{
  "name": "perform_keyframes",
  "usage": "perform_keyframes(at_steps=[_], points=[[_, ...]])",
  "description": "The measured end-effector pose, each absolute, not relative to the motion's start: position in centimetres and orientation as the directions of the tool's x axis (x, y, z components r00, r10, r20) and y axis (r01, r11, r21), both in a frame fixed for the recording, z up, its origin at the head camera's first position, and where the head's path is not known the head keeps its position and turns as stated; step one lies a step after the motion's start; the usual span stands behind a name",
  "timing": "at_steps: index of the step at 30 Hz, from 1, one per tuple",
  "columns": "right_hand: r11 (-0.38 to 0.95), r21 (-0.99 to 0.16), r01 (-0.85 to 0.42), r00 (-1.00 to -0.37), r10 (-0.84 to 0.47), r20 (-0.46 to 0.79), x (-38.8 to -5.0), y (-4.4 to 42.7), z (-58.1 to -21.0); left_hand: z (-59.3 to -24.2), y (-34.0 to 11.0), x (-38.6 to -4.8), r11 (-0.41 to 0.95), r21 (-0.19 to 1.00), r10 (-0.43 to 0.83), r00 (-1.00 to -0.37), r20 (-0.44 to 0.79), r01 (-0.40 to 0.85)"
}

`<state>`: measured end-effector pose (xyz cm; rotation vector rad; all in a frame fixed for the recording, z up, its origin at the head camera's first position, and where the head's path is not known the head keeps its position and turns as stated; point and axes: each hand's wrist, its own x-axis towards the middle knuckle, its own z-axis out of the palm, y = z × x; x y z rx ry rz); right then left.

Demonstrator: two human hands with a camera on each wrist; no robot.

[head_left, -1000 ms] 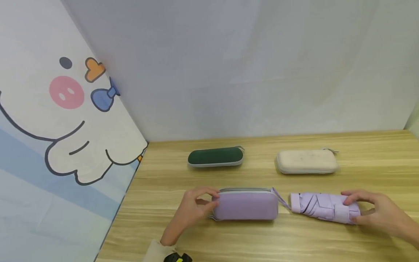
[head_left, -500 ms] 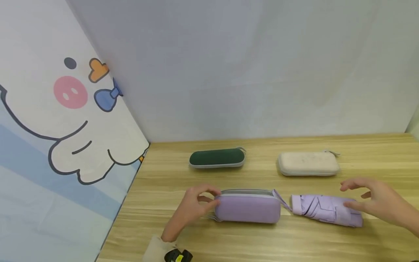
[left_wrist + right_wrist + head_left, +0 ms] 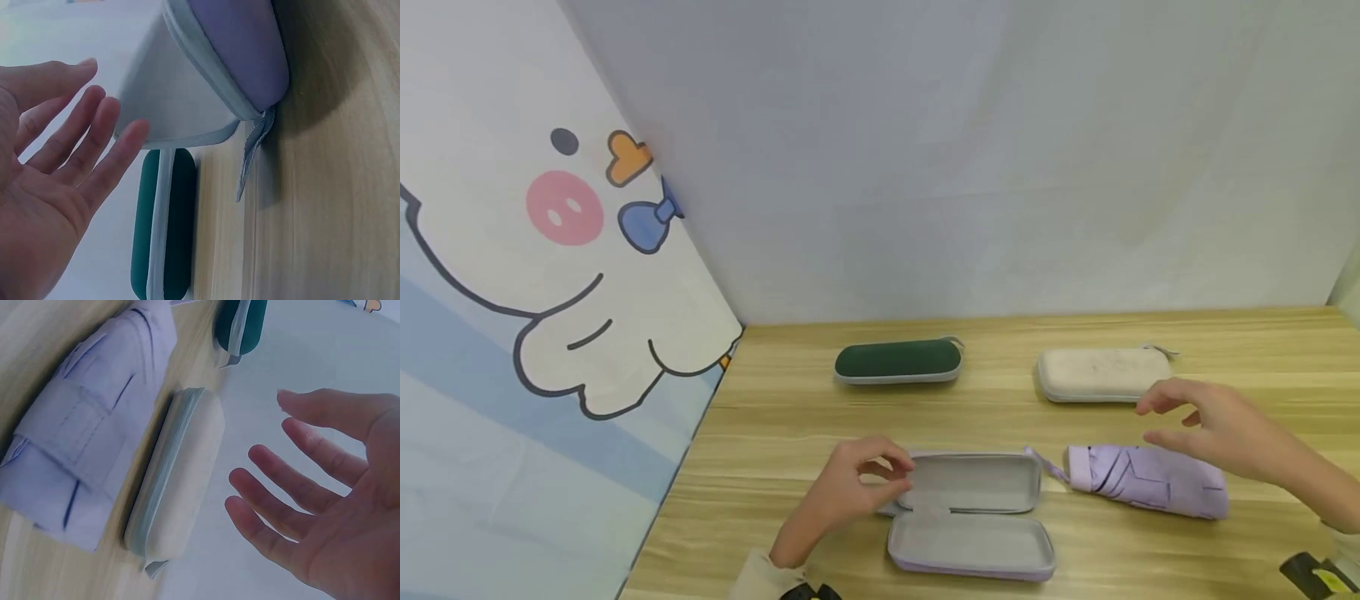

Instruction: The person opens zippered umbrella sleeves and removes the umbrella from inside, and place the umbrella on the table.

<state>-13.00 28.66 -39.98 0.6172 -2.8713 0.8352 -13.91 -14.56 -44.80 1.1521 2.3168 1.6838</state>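
A purple zip case [image 3: 972, 546] lies spread out on the wooden table, its two grey-lined halves showing in the head view. By its left end is my left hand [image 3: 859, 485], fingers loosely bent and holding nothing; whether a fingertip touches the lining cannot be told. In the left wrist view, purple fabric [image 3: 240, 50] and a grey pull strap show past the fingers. A folded lilac umbrella [image 3: 1138, 482] lies to the right of the case, its strap reaching toward it. Above the umbrella hovers my right hand [image 3: 1217, 429], fingers spread and gripping nothing.
Behind the purple case sits a dark green zipped case [image 3: 898, 360]. A cream zipped case [image 3: 1097, 373] lies behind the umbrella, near the right fingertips. A pale cloth [image 3: 985, 167] backs the table [image 3: 775, 417], and a printed cartoon panel [image 3: 482, 358] stands at the left.
The purple case has opened, its front half dropping toward me. My right hand has lifted off the umbrella and moved up and left. My left hand has barely moved.
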Motion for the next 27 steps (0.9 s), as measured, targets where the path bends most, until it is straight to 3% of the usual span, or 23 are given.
perform_keyframes(at_steps=[6,12,27], points=[[0.727,-0.527,-0.441,-0.893,-0.412,0.179,-14.1,27.3,-39.6,-45.6,-14.6,-14.2,0.172,0.834,0.573,-0.742,0.348,0.524],[0.671,-0.578,-0.464,-0.875,-0.447,0.184,-15.2,26.1,-39.5,-45.2,-14.5,-14.3,0.282,0.819,0.508,-0.802,0.315,0.5],[0.64,-0.633,-0.435,-0.892,-0.401,0.207,-18.2,24.3,-39.2,-40.8,-15.7,-16.2,0.397,0.826,0.325,-0.903,0.282,0.401]])
